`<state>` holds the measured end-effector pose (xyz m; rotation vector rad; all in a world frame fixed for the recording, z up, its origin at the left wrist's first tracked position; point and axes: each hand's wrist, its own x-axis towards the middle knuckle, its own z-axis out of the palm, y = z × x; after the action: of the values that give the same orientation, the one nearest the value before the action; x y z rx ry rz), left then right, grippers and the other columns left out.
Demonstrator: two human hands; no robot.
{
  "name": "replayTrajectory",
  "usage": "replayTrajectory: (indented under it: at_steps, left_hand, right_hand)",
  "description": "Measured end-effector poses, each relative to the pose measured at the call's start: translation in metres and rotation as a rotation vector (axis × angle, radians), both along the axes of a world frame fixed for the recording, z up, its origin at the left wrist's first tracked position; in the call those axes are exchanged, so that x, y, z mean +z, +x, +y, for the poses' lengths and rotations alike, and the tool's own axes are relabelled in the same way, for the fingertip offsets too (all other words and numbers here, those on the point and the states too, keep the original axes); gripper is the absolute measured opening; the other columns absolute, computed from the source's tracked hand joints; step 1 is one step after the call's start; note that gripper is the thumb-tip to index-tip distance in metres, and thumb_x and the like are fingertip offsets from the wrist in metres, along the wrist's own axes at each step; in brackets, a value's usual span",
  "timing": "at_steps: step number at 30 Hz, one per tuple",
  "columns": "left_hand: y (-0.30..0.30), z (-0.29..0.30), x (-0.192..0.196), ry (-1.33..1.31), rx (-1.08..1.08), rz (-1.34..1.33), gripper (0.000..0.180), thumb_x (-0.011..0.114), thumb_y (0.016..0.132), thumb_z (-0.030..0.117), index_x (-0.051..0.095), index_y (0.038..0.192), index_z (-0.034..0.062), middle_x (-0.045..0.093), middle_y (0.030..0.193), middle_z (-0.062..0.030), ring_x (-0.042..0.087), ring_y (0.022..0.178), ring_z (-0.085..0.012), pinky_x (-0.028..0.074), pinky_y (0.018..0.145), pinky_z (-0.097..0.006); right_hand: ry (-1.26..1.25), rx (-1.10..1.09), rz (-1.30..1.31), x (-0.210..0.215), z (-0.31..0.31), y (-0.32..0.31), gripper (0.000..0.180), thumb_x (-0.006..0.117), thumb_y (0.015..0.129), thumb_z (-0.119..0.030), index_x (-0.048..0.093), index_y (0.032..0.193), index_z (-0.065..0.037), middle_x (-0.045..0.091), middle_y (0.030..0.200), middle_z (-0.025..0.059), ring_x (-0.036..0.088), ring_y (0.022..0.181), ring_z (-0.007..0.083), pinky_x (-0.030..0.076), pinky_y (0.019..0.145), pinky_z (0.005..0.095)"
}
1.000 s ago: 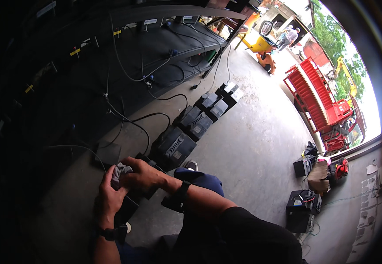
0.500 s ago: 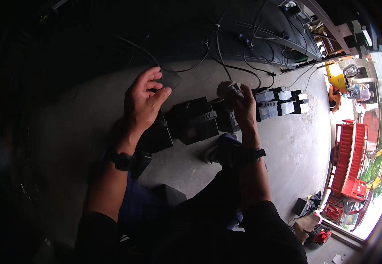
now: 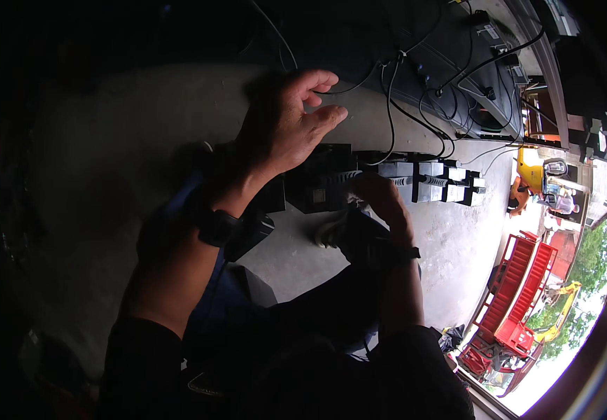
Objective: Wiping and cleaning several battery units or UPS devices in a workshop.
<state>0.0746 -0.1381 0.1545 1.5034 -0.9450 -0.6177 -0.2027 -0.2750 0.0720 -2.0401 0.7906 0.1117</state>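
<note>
My left hand [image 3: 293, 122] is raised above the floor, its fingers bent and its thumb apart. Nothing shows between them. Lower and to the right, my right hand [image 3: 386, 199] is in shade with its fingers bent downward. A pale bit of a crumpled grey cloth [image 3: 353, 200] shows below its fingertips; the rest is hidden. Close beyond that hand runs a row of black boxy units with grey handles [image 3: 431, 180]. A larger black box [image 3: 312, 190] sits at the row's left part, between my hands.
Black cables [image 3: 391, 105] hang and loop along a dark panel at the far side. My bent leg and shoe [image 3: 329, 233] are below the row. At right, outside the opening, stand a red machine [image 3: 517, 287] and a yellow vehicle [image 3: 529, 166], with a person near it.
My view has shifted. My left hand has moved up and to the right. My right hand has lowered toward the boxes, and the crumpled cloth in it is now mostly hidden.
</note>
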Motion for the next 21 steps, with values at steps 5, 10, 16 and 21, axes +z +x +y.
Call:
replayTrajectory:
  at_steps: [5, 10, 16, 21]
  left_hand:
    - [-0.001, -0.004, -0.001, 0.002, 0.005, -0.059, 0.043, 0.077, 0.085, 0.020, 0.062, 0.119, -0.0012, 0.067, 0.112, -0.0128, 0.065, 0.097, -0.0193, 0.055, 0.079, -0.031]
    - [-0.002, -0.005, -0.004, 0.026, -0.017, -0.059, 0.040, 0.076, 0.085, 0.020, 0.063, 0.117, 0.0002, 0.068, 0.110, -0.0128, 0.065, 0.095, -0.0187, 0.055, 0.078, -0.030]
    - [-0.006, -0.009, -0.001, 0.034, -0.056, -0.046, 0.040, 0.076, 0.086, 0.018, 0.062, 0.119, -0.0004, 0.067, 0.112, -0.0136, 0.064, 0.097, -0.0195, 0.054, 0.078, -0.031]
    - [-0.002, -0.008, 0.002, 0.028, -0.080, 0.048, 0.038, 0.075, 0.086, 0.012, 0.062, 0.119, -0.0011, 0.066, 0.113, -0.0132, 0.062, 0.097, -0.0181, 0.054, 0.077, -0.030]
  right_hand:
    - [0.084, -0.403, 0.091, -0.044, -0.013, 0.028, 0.013, 0.065, 0.089, -0.011, 0.069, 0.100, -0.005, 0.070, 0.099, 0.0081, 0.069, 0.089, 0.0165, 0.054, 0.074, 0.0279]
    - [-0.012, -0.368, -0.376, -0.119, -0.038, 0.029, 0.023, 0.064, 0.087, -0.019, 0.067, 0.107, -0.008, 0.069, 0.100, 0.0068, 0.068, 0.089, 0.0206, 0.054, 0.076, 0.0317]
    - [-0.311, 0.020, -0.014, -0.092, -0.033, 0.078, 0.022, 0.062, 0.088, -0.031, 0.067, 0.089, -0.010, 0.070, 0.089, 0.0115, 0.067, 0.091, 0.0341, 0.053, 0.077, 0.0428]
    - [-0.591, 0.087, 0.219, -0.099, -0.047, 0.080, 0.028, 0.060, 0.088, -0.037, 0.068, 0.088, -0.011, 0.069, 0.089, 0.0118, 0.066, 0.092, 0.0356, 0.051, 0.080, 0.0489]
